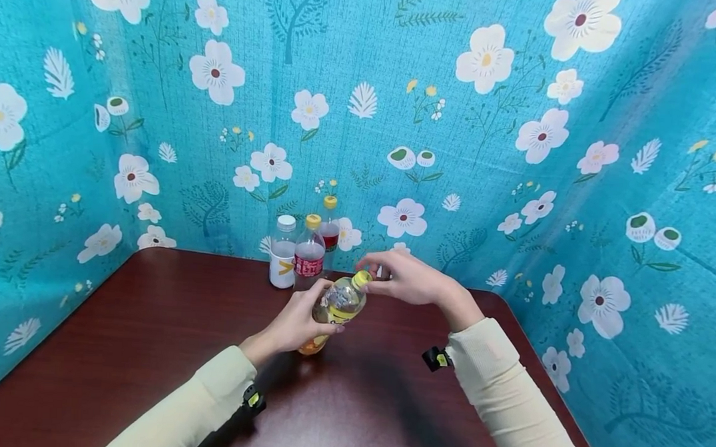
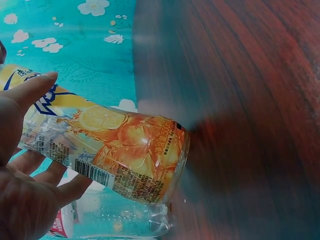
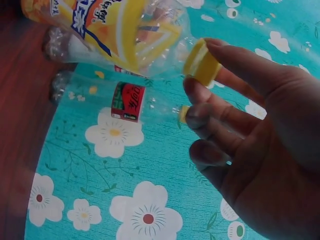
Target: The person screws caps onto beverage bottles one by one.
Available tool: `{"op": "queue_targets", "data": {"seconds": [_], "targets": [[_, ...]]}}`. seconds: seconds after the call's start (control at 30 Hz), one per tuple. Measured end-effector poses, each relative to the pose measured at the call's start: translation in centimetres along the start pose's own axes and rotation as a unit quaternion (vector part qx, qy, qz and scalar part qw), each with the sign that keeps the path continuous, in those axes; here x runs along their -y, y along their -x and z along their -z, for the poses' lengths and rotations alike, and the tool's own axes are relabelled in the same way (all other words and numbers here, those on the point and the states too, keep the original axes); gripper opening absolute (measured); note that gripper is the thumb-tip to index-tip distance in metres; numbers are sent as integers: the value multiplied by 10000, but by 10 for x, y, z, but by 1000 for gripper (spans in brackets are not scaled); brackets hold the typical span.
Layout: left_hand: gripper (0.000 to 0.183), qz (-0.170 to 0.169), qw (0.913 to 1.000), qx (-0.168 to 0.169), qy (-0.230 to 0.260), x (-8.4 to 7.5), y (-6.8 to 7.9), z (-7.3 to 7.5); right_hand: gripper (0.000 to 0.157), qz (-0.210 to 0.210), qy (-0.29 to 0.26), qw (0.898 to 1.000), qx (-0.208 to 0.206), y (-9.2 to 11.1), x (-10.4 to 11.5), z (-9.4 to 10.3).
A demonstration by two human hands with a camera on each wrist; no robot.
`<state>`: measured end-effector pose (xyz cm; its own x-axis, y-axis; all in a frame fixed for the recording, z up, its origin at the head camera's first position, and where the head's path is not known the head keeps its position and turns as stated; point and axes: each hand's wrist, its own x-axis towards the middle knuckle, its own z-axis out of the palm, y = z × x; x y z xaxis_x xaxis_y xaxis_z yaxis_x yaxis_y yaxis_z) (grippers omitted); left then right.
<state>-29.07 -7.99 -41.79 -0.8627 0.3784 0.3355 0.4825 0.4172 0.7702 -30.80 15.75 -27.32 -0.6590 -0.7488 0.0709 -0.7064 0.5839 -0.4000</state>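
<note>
A clear plastic drink bottle (image 2: 132, 145) with a yellow label picturing orange tea and lemon is gripped round its middle by my left hand (image 1: 300, 319). It leans to the right in the head view, its base low over the table. At its top, my right hand (image 1: 412, 279) pinches the yellow cap (image 3: 202, 64) between thumb and index finger. The cap sits at the bottle's mouth. The right hand's other fingers curl loosely beside the cap, as the right wrist view shows. Part of the yellow label is hidden behind my left thumb and fingers.
Behind the held bottle stand a white-capped bottle (image 1: 283, 253) with a white label, a yellow-capped bottle with a red label (image 1: 309, 258), and another yellow-capped bottle (image 1: 330, 229). All stand on the dark red-brown table (image 1: 168, 322). A blue flowered cloth (image 1: 350, 130) hangs around the table.
</note>
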Motion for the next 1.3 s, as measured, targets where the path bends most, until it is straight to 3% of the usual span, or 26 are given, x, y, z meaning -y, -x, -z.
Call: {"op": "queue_targets", "data": {"seconds": [0.07,0.1,0.23,0.3,0.37,0.47,0.6,0.63,0.73,0.87,1.0,1.1,1.2,1.3], "targets": [[71,-16,10000,-19,-20,1,0,-1,18,-72,198,9996,-172,-2,-1,-3],[71,-33,10000,-22,-24,1,1,-1,21,-178,403,9986,-276,-3,-1,-5],[71,-118,9999,-11,-65,2,2,-2,58,-741,1260,9868,-695,-7,-4,-14],[71,-118,9999,10,-24,2,2,-2,66,-994,1432,9811,-842,-6,-7,-17],[71,-75,10000,27,30,2,2,-2,68,-1075,1281,9816,-926,-4,-9,-16],[71,20,9999,32,126,1,3,-1,60,-896,904,9875,-924,0,-10,-11],[72,88,9998,11,171,1,3,1,26,-431,484,9956,-681,3,-8,-2],[72,76,9998,12,163,2,3,1,25,-323,395,9971,-565,3,-7,-1],[72,49,9999,43,141,3,2,2,42,-129,182,9996,-169,3,-4,0],[70,27,9998,93,163,4,2,2,39,21,67,9999,85,1,-4,-5],[70,-88,9998,150,120,2,5,3,25,154,170,9997,-117,-2,-6,-11],[71,-201,9996,210,51,1,7,6,18,160,574,9972,-449,-3,-5,-16],[72,-242,9994,229,2,-1,8,8,38,94,1111,9906,-791,-3,-5,-18],[73,-211,9995,217,-2,-3,7,10,44,-10,1303,9864,-999,-2,-5,-17]]}}
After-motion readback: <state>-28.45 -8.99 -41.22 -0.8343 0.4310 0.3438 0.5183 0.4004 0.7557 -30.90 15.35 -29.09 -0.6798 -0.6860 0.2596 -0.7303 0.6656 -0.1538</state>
